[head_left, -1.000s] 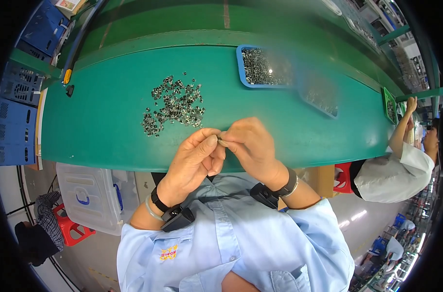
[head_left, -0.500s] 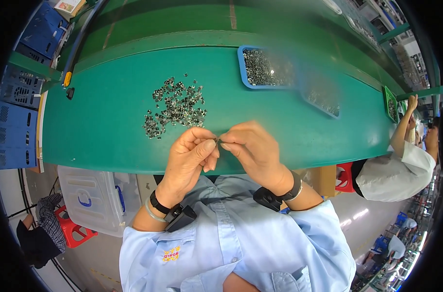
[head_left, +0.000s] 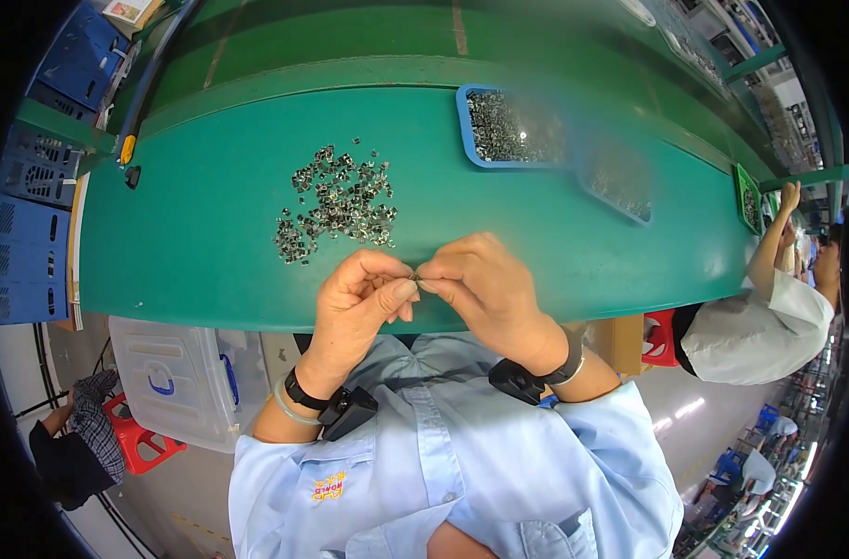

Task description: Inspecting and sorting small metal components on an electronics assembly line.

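Note:
My left hand and my right hand meet fingertip to fingertip above the near part of the green table. Between their pinched thumbs and forefingers sits a small dark metal part, mostly covered by the fingers. Both hands are closed on it. Just beyond my left hand lies a loose pile of small shiny black and silver metal parts. Further off to the right, a blue tray holds many similar pieces.
A second blue tray, blurred by haze, stands right of the first. A green tray is at the far right, near a co-worker. Blue crates stack at the left; a clear lidded box stands below the table edge.
My fingertips have drawn slightly closer together around the small part, and both hands have shifted very little. The pile and trays are unchanged.

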`<state>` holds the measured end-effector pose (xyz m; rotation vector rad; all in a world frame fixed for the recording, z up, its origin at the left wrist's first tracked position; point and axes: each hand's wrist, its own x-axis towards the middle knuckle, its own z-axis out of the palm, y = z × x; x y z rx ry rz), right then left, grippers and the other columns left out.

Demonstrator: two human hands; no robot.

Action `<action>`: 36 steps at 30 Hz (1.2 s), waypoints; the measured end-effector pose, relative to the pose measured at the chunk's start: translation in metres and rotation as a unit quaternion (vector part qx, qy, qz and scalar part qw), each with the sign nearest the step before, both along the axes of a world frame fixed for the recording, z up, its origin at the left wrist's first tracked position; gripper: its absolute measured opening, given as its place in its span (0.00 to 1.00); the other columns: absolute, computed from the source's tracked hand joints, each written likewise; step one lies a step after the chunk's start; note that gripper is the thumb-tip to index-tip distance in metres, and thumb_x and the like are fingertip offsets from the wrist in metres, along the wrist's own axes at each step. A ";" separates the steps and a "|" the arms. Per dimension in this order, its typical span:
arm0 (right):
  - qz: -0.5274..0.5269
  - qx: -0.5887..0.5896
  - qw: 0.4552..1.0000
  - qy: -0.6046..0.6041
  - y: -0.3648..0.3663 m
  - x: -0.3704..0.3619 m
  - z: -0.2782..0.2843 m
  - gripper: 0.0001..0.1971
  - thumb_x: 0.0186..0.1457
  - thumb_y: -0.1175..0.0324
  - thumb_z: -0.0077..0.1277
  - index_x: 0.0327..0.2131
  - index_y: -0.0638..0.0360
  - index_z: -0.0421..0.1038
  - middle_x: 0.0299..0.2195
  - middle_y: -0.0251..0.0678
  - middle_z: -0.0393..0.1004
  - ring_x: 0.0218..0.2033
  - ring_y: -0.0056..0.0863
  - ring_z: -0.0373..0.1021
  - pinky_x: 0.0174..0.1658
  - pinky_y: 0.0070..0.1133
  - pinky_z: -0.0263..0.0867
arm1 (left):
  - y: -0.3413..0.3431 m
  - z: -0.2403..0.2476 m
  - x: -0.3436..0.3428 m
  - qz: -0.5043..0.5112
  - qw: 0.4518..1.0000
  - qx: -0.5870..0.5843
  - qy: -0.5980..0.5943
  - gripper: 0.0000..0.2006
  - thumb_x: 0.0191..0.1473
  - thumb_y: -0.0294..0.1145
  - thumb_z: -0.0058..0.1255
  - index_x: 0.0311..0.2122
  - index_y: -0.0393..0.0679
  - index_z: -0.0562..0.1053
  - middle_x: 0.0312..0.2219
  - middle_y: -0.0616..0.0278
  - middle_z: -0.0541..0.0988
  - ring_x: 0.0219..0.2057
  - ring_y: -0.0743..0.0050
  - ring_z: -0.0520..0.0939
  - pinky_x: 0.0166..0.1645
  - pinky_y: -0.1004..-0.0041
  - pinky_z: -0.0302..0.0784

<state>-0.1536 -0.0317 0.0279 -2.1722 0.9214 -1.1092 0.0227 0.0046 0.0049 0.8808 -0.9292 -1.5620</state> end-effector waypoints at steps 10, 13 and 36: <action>-0.008 -0.007 1.000 -0.005 0.001 0.002 0.000 0.09 0.43 0.77 0.57 0.31 0.57 0.72 0.28 0.32 0.72 0.29 0.30 0.68 0.31 0.23 0.63 | 0.000 0.000 -0.002 0.015 1.000 -0.020 -0.016 0.04 0.54 0.23 0.50 0.34 0.39 0.69 0.26 0.63 0.76 0.23 0.82 0.75 0.27 0.83 0.69; -0.011 -0.002 1.000 -0.005 0.002 0.002 0.000 0.09 0.43 0.77 0.57 0.31 0.57 0.72 0.28 0.33 0.72 0.29 0.30 0.68 0.31 0.23 0.63 | 0.000 0.000 -0.003 0.019 0.999 -0.021 -0.019 0.04 0.54 0.23 0.50 0.34 0.39 0.69 0.25 0.63 0.76 0.24 0.82 0.75 0.27 0.83 0.69; -0.026 0.035 0.999 0.020 0.000 -0.010 -0.006 0.09 0.44 0.75 0.57 0.32 0.57 0.71 0.30 0.31 0.72 0.32 0.31 0.69 0.36 0.25 0.62 | -0.010 -0.013 -0.015 -0.116 0.953 0.130 0.250 0.08 0.59 0.32 0.44 0.39 0.39 0.69 0.19 0.63 0.71 0.16 0.80 0.70 0.19 0.81 0.60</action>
